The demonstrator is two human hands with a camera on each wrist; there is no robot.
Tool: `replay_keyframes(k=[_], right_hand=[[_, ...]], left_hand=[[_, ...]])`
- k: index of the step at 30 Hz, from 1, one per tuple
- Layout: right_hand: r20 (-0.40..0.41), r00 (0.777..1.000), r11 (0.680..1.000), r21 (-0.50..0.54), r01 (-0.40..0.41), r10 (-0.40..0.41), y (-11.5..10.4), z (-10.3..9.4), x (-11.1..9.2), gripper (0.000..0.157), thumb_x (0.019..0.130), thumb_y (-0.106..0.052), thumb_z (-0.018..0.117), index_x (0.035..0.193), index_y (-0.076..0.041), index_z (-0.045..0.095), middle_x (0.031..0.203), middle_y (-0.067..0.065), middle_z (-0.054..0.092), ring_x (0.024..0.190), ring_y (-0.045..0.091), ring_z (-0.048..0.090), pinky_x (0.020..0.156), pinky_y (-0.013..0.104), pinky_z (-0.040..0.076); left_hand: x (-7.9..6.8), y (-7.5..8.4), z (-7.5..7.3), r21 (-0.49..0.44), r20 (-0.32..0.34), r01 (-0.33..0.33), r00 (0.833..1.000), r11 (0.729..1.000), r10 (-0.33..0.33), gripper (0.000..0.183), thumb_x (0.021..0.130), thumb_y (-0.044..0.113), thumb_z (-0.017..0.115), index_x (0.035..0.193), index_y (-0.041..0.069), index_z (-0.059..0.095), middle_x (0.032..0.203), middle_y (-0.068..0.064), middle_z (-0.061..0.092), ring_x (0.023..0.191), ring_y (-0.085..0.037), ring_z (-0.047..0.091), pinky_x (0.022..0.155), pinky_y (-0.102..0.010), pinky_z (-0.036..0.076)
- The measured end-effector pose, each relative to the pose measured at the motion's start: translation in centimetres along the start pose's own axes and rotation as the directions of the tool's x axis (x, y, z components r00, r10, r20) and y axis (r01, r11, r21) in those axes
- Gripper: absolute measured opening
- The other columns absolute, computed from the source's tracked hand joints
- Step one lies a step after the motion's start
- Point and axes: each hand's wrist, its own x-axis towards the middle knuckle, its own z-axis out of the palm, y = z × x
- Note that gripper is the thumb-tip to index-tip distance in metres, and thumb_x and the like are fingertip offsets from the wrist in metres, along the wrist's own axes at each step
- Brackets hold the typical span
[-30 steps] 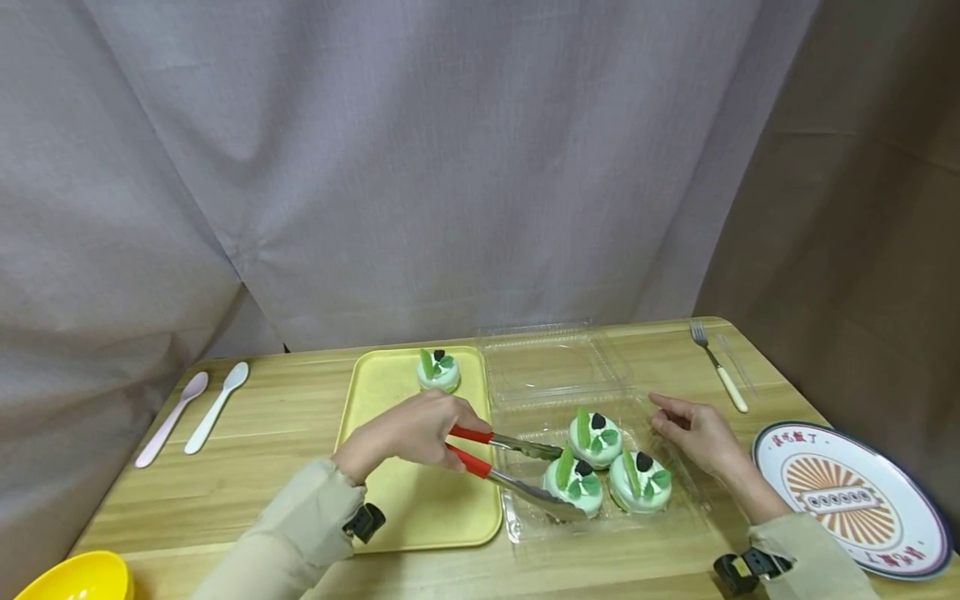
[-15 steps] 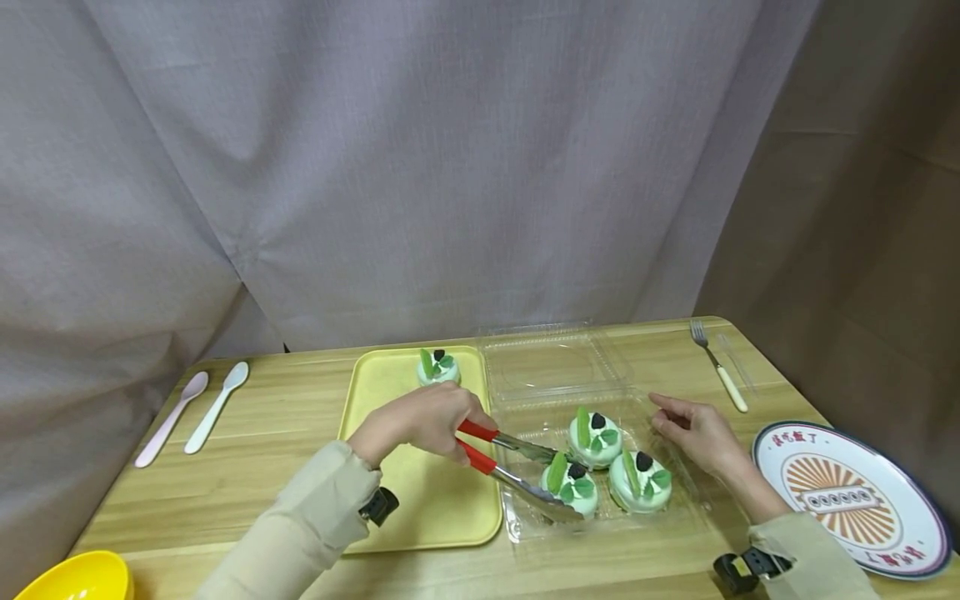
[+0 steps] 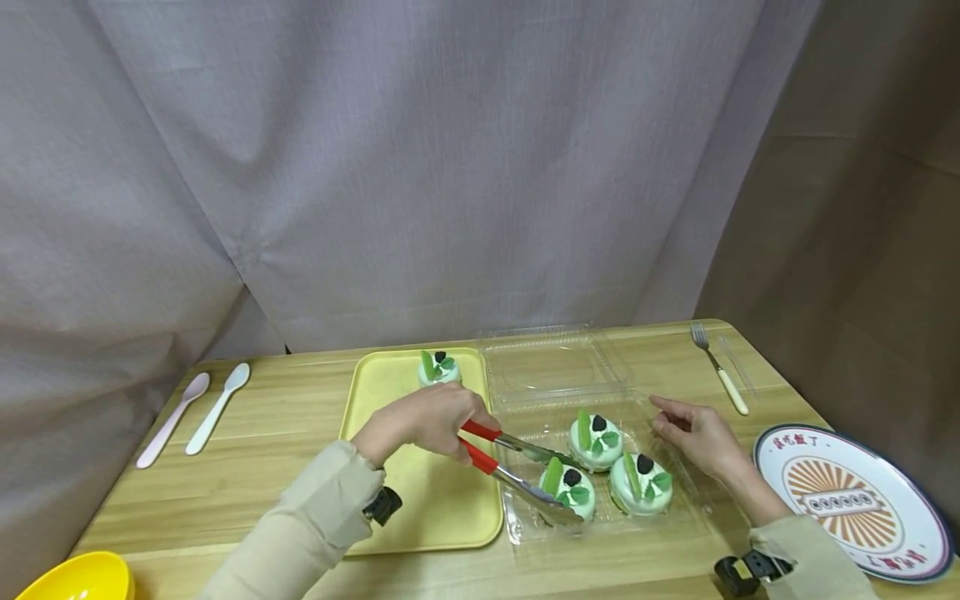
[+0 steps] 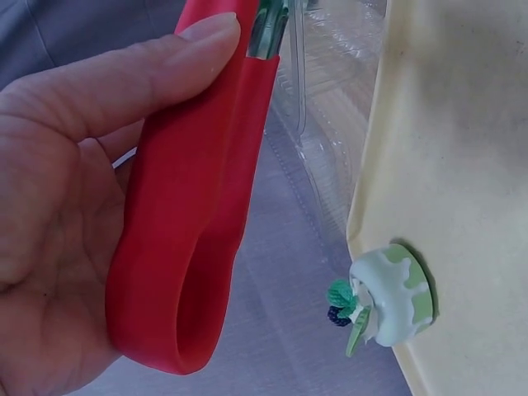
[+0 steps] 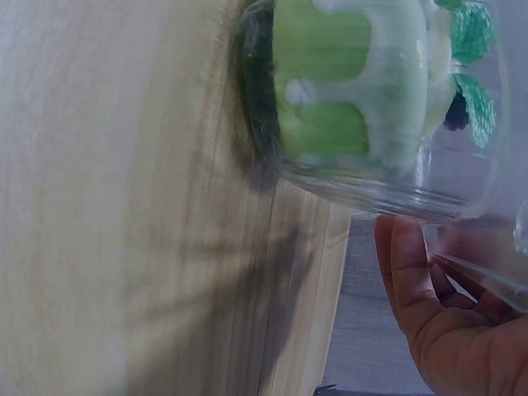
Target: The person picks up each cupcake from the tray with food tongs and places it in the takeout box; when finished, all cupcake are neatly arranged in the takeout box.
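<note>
My left hand (image 3: 431,419) grips the red handles of metal tongs (image 3: 517,487). In the left wrist view the thumb lies along the red handle (image 4: 198,165). The tongs' arms are spread either side of a small green-and-white cake (image 3: 573,493), topped with leaves and a dark berry. It sits at the front left of a clear plastic clamshell box (image 3: 517,521). Two like cakes, a back cake (image 3: 595,442) and a right cake (image 3: 640,487), stand beside it. My right hand (image 3: 701,437) holds the box's right rim between thumb and fingers.
A yellow tray (image 3: 420,517) left of the box bears another cake (image 3: 438,369) near its back edge. Two spoons (image 3: 217,408) lie at left, with a yellow bowl (image 3: 78,577) in front. At right are a fork (image 3: 720,367) and a patterned plate (image 3: 851,500).
My left hand has moved slightly right with the tongs, their arms reaching further around the front-left cake. That cake has shifted a little left and forward. The right hand stays in place.
</note>
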Motion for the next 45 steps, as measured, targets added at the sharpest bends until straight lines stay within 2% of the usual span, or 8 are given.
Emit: replay_keyframes(k=[17,20,23,27,30,33,38,45], right_hand=[[0.004,1.000,1.000,0.006,-0.004,0.004,0.0,0.0,-0.1,0.043,0.095,-0.002,0.057,0.133,0.016,0.048,0.100,0.024,0.068,0.071,-0.011,0.051,0.060,0.017,0.049],[0.007,1.000,1.000,0.009,-0.009,0.009,0.1,0.0,-0.1,0.044,0.096,-0.003,0.057,0.134,0.016,0.047,0.100,0.024,0.068,0.071,-0.010,0.051,0.060,0.017,0.049],[0.015,1.000,1.000,0.018,-0.014,0.014,0.1,0.0,-0.2,0.044,0.096,-0.003,0.056,0.135,0.016,0.046,0.101,0.024,0.068,0.072,-0.010,0.051,0.060,0.017,0.048],[0.013,1.000,1.000,0.021,-0.012,0.012,0.1,0.0,-0.2,0.044,0.096,-0.002,0.056,0.135,0.016,0.046,0.100,0.024,0.067,0.071,-0.009,0.052,0.060,0.018,0.048],[0.011,1.000,1.000,0.017,-0.006,0.006,0.1,0.0,-0.1,0.044,0.096,-0.002,0.056,0.135,0.016,0.046,0.100,0.024,0.067,0.071,-0.009,0.052,0.059,0.018,0.048],[0.012,1.000,1.000,0.014,-0.003,0.002,0.1,-0.1,-0.2,0.043,0.095,-0.001,0.056,0.134,0.016,0.046,0.102,0.026,0.068,0.072,-0.010,0.052,0.061,0.017,0.049],[0.012,1.000,1.000,0.008,0.004,-0.004,0.1,-0.1,-0.5,0.043,0.095,0.000,0.056,0.134,0.016,0.047,0.102,0.026,0.068,0.072,-0.011,0.052,0.061,0.017,0.050],[0.010,1.000,1.000,0.009,0.003,-0.003,0.0,0.0,-0.6,0.043,0.095,-0.001,0.057,0.134,0.015,0.048,0.100,0.023,0.069,0.071,-0.010,0.051,0.061,0.018,0.049]], left_hand=[[-0.5,-0.8,0.0,-0.005,-0.024,-0.007,1.000,1.000,0.006,0.053,0.072,0.015,0.082,0.124,0.018,0.069,0.113,0.001,0.073,0.091,-0.010,0.061,0.083,-0.025,0.046],[-1.0,-1.3,-0.3,-0.057,-0.048,-0.029,0.999,0.998,0.026,0.053,0.072,0.015,0.082,0.124,0.017,0.069,0.113,0.000,0.073,0.094,-0.011,0.062,0.083,-0.024,0.047],[-2.0,-2.2,-0.7,-0.137,-0.110,-0.059,0.993,0.989,0.044,0.054,0.072,0.014,0.083,0.124,0.013,0.069,0.115,-0.002,0.072,0.102,-0.015,0.064,0.088,-0.027,0.050],[-3.9,-4.6,-1.5,-0.278,-0.239,-0.030,0.970,0.960,-0.039,0.056,0.074,0.011,0.082,0.128,0.008,0.065,0.126,-0.010,0.068,0.117,-0.026,0.062,0.099,-0.041,0.049],[-5.6,-7.5,-1.6,-0.328,-0.329,0.031,0.933,0.944,-0.145,0.057,0.076,0.008,0.081,0.130,0.005,0.063,0.130,-0.017,0.065,0.122,-0.034,0.059,0.100,-0.050,0.047],[-7.1,-10.4,-1.4,-0.335,-0.368,0.111,0.898,0.935,-0.239,0.057,0.076,0.007,0.080,0.131,0.004,0.062,0.131,-0.020,0.063,0.125,-0.039,0.055,0.101,-0.054,0.046],[-9.0,-13.5,-0.8,-0.366,-0.353,0.199,0.874,0.909,-0.334,0.060,0.075,0.006,0.081,0.131,0.002,0.061,0.133,-0.023,0.060,0.129,-0.044,0.050,0.104,-0.058,0.041],[-10.0,-15.2,0.7,-0.368,-0.341,0.251,0.860,0.895,-0.381,0.063,0.073,0.008,0.082,0.131,0.000,0.060,0.130,-0.026,0.061,0.124,-0.046,0.054,0.100,-0.057,0.044]])
